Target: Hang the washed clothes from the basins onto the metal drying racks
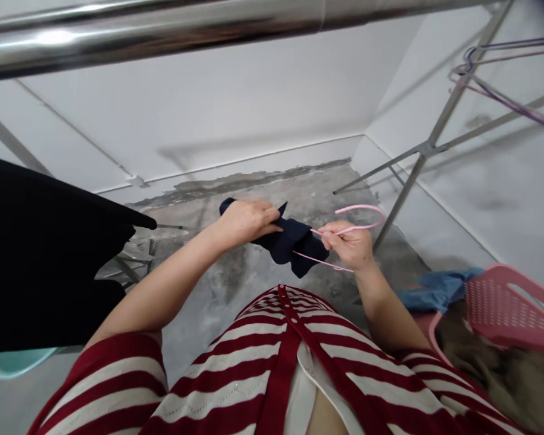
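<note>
Navy cloth bunched midair above the floor; can't make out garment type from here. Left hand pinching it, right hand gripping pink hanger, far end hidden in cloth. Black fabric cut off at left.

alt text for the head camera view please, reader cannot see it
A person's left hand holds navy fabric and the right hand a pink hanger, its far end hidden by the fabric. A red-striped top fills the lower foreground, black cloth hangs at left, and at right are a pink basket of clothes and a metal rack.
</note>
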The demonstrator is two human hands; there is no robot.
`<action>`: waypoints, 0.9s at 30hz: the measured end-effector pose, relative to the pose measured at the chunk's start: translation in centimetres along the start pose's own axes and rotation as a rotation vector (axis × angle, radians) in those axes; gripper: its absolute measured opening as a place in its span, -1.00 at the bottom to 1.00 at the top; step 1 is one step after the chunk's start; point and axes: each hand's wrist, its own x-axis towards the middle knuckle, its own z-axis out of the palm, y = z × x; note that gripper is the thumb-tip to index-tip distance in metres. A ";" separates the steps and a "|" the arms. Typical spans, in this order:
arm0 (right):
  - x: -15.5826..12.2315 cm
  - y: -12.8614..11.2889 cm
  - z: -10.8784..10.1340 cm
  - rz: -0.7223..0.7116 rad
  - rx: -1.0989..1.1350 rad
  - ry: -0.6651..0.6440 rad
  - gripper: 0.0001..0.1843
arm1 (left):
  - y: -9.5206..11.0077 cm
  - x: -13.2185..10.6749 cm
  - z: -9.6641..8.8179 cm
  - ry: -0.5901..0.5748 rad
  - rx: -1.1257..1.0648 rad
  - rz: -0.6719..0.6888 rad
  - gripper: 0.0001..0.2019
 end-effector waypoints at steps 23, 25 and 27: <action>-0.2 13.2 8.2 0.169 -0.020 -0.151 -0.69 | -2.6 -6.2 -3.6 0.345 -0.182 -0.141 -0.56; 1.5 13.1 6.6 0.158 -0.069 -0.058 -0.66 | -3.8 -8.1 -3.6 0.333 -0.164 -0.180 -0.58; 3.5 12.5 4.5 0.116 -0.176 0.079 -0.63 | -4.8 -9.8 -3.1 0.282 -0.167 -0.209 -0.60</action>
